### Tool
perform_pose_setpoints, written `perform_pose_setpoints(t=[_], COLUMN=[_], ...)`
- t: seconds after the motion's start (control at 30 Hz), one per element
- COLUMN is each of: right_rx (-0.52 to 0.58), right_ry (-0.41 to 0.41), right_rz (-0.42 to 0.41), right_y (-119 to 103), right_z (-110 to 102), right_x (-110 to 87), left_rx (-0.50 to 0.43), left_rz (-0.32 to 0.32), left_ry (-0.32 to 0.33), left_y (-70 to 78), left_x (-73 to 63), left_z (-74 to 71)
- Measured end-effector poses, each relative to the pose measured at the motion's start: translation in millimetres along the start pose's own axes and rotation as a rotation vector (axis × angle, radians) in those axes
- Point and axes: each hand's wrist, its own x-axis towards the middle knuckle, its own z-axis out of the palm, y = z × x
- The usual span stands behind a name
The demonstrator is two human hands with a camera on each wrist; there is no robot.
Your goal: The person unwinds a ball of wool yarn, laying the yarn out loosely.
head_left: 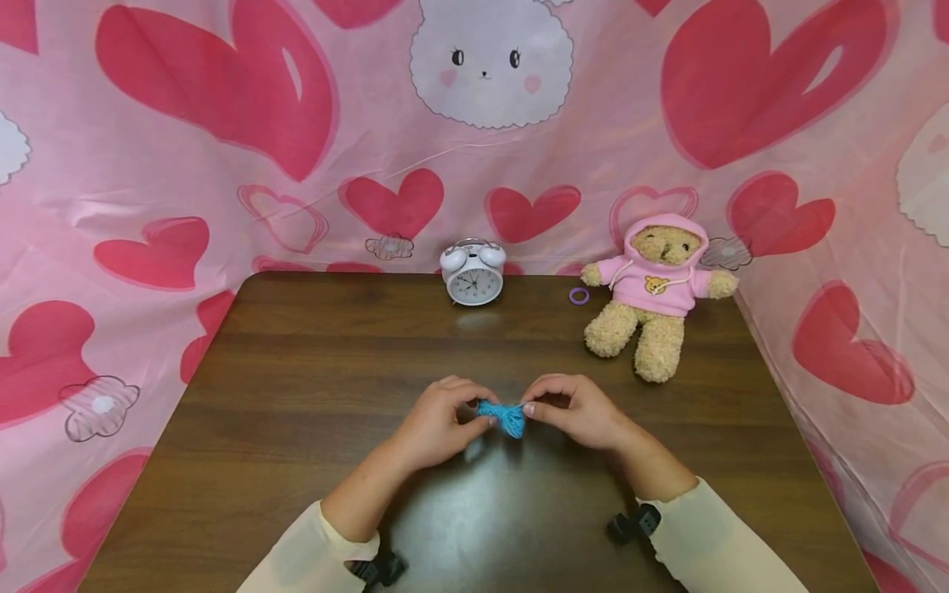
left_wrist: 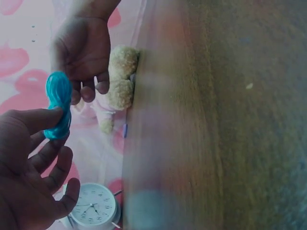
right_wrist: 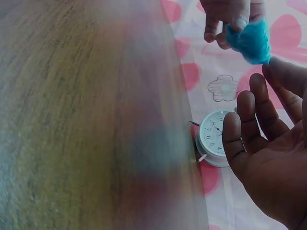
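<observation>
A small bundle of bright blue yarn [head_left: 510,418] is held in the air above the table, in front of the person. It looks gathered near the left fingers and fans out in loops on the other side. My left hand [head_left: 439,422] pinches it between thumb and fingers, plainly so in the left wrist view, where the yarn [left_wrist: 58,103] hangs in a looped hank. My right hand [head_left: 582,412] brings thumb and index finger together at the bundle's right upper corner, pinching what seems to be a strand there. Its other fingers are loosely bent in the right wrist view.
A white twin-bell alarm clock [head_left: 474,276] stands at the table's back edge. To its right are a purple ring [head_left: 579,296] and a teddy bear [head_left: 656,288] in a pink hoodie. Pink heart-printed cloth [head_left: 296,222] hangs behind the brown wooden table [head_left: 334,346].
</observation>
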Motion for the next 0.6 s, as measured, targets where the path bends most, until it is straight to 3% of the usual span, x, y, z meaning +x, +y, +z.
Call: perform_pose_setpoints(t=[0.27,0.47,0.6], right_rx=[0.003,-0.032,-0.064], right_ry=[0.035,0.054,0.067], right_rz=[-0.051,-0.109,-0.104], right_y=[0.3,1.6,1.5], right_z=[-2.1,0.2,-2.1], right_x=[-4.1,-7.7,-9.9], left_rx=[-0.026,-0.150,-0.253], left_rz=[-0.164,-0.271,-0.281], left_ry=[0.092,0.148,0.156], left_y=[-1.4,-2.6,-4.0], left_x=[-2.4,-3.1,-3.7], left_z=[-0.3,-1.1,-3.1])
